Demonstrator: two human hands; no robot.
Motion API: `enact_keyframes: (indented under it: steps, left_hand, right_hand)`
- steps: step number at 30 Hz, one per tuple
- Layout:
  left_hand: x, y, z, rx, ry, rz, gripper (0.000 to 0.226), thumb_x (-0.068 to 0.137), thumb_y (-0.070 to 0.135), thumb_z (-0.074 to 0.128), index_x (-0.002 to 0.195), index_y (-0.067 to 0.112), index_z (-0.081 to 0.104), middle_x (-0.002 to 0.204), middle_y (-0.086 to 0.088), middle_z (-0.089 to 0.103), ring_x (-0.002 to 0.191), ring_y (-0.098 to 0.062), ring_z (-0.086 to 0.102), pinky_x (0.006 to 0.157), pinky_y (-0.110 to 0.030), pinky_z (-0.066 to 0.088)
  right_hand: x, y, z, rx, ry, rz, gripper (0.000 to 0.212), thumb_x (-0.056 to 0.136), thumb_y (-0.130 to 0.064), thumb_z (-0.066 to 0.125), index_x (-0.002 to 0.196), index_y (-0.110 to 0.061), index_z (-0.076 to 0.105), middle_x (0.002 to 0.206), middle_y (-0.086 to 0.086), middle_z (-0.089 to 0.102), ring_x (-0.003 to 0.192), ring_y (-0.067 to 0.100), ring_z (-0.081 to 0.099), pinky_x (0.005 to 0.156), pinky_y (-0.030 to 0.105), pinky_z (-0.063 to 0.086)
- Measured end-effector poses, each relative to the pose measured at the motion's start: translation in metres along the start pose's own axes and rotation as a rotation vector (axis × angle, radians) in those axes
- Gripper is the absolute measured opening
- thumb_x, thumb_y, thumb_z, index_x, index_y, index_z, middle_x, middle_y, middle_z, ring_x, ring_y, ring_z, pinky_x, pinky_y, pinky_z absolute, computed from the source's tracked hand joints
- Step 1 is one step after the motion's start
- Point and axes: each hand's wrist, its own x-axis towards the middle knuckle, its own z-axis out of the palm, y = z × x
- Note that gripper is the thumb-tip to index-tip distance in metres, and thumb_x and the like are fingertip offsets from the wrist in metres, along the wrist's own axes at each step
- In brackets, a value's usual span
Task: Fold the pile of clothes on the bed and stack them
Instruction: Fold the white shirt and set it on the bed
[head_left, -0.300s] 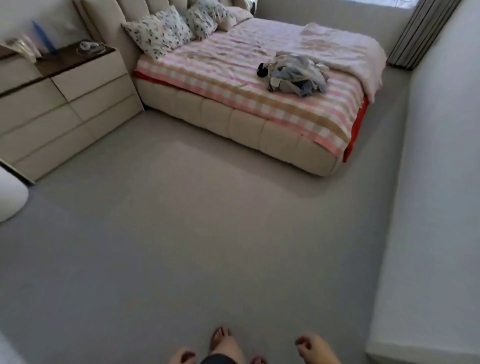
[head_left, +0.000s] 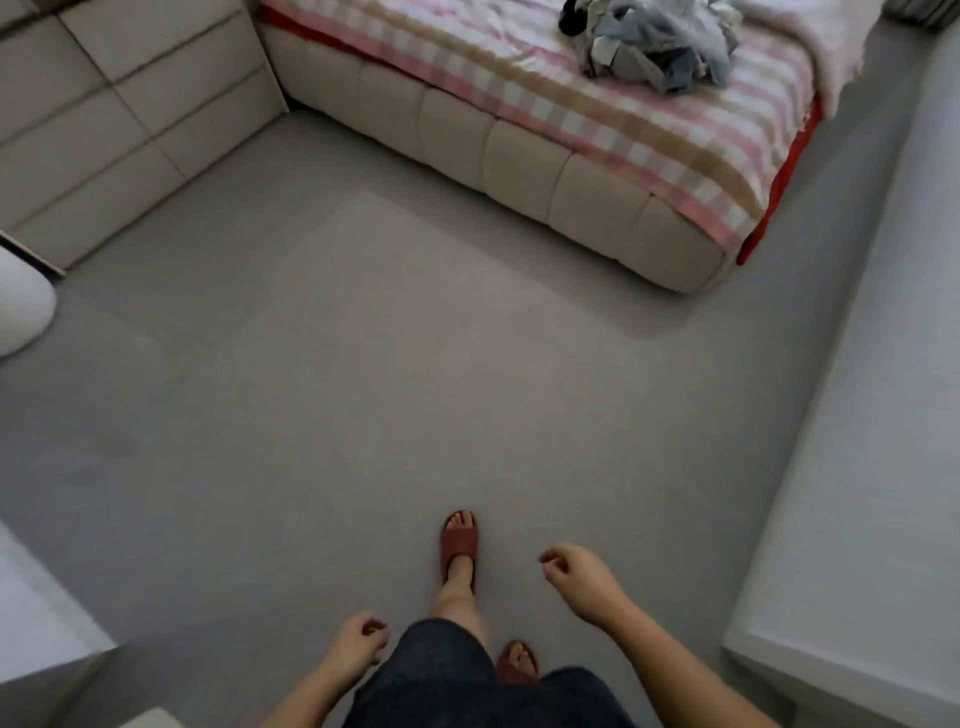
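Observation:
A crumpled pile of clothes (head_left: 660, 47) in grey, blue and white, with a black piece at its left edge, lies on the bed (head_left: 519, 150) at the top of the head view. The bed has a pink, white and tan striped cover and a padded beige base. My left hand (head_left: 358, 644) hangs low beside my leg, fingers loosely curled and holding nothing. My right hand (head_left: 582, 577) hovers over the floor at the bottom right, fingers loosely bent and empty. Both hands are far from the pile.
A beige chest of drawers (head_left: 119, 119) stands at the upper left beside the bed. A white wall (head_left: 857, 441) runs along the right. A white rounded object (head_left: 21, 306) sits at the left edge. Grey floor (head_left: 363, 389) lies between my sandalled feet and the bed.
The view has tipped down and closer to the bed; the pillows and headboard have left the frame. Both hands, forearms and my legs have come into sight.

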Motion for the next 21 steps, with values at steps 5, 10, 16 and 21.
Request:
enact_keyframes:
  steps: [5, 10, 16, 21]
  left_hand:
    - [0.048, 0.066, -0.04, 0.057, -0.044, -0.023, 0.013, 0.09, -0.007, 0.045, 0.082, 0.003, 0.049, 0.069, -0.008, 0.047, 0.059, -0.016, 0.043, 0.05, -0.021, 0.038]
    - [0.095, 0.148, -0.062, 0.105, -0.084, 0.042, 0.007, 0.091, -0.001, 0.047, 0.089, 0.005, 0.049, 0.069, -0.004, 0.048, 0.057, -0.015, 0.046, 0.04, -0.014, 0.034]
    - [0.143, 0.256, -0.061, 0.104, -0.113, 0.129, 0.011, 0.091, 0.002, 0.048, 0.101, 0.004, 0.053, 0.092, -0.014, 0.054, 0.067, -0.02, 0.051, 0.046, -0.014, 0.035]
    - [0.181, 0.343, -0.06, 0.105, -0.095, 0.186, 0.02, 0.091, 0.003, 0.049, 0.11, -0.002, 0.055, 0.095, -0.012, 0.055, 0.079, -0.023, 0.054, 0.063, -0.024, 0.042]
  right_hand:
    - [0.044, -0.029, -0.027, -0.058, -0.008, 0.057, 0.027, 0.095, -0.021, 0.047, 0.117, -0.012, 0.059, 0.116, 0.007, 0.063, 0.107, 0.019, 0.057, 0.087, 0.025, 0.042]
    - [0.079, -0.041, -0.064, -0.079, -0.001, 0.184, 0.026, 0.093, -0.019, 0.048, 0.114, -0.012, 0.062, 0.113, 0.008, 0.065, 0.104, 0.021, 0.058, 0.081, 0.023, 0.041]
    - [0.122, -0.039, -0.118, -0.044, 0.004, 0.335, 0.026, 0.092, -0.016, 0.049, 0.113, -0.01, 0.061, 0.117, 0.01, 0.064, 0.109, 0.023, 0.057, 0.086, 0.025, 0.042]
    - [0.184, -0.042, -0.192, -0.066, -0.033, 0.374, 0.029, 0.095, -0.017, 0.044, 0.118, -0.01, 0.059, 0.121, 0.008, 0.061, 0.113, 0.021, 0.055, 0.089, 0.024, 0.041]
